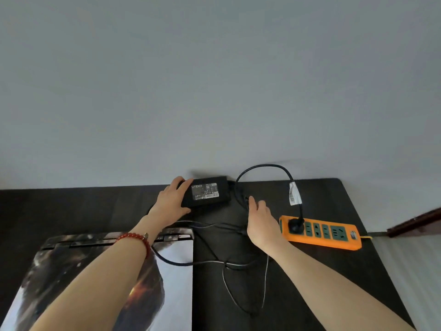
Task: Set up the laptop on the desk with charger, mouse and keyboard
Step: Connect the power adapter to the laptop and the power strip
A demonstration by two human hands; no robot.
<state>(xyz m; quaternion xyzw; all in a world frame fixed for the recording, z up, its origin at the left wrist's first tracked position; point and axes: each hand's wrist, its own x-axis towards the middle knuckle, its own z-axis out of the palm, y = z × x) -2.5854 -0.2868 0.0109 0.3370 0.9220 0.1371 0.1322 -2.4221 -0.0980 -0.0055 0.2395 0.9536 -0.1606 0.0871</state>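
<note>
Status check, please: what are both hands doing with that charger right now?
Left hand grips charger brick. Right hand fingers on its cable. Plug in orange power strip. Loose cables ahead.

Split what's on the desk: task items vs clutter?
Task items:
- charger brick, left hand gripping its end
- charger cable, right hand touching it
- plug in the orange power strip
- laptop, lid shut

Just lying about:
- thin loose wire
- red bead bracelet on the left wrist
</note>
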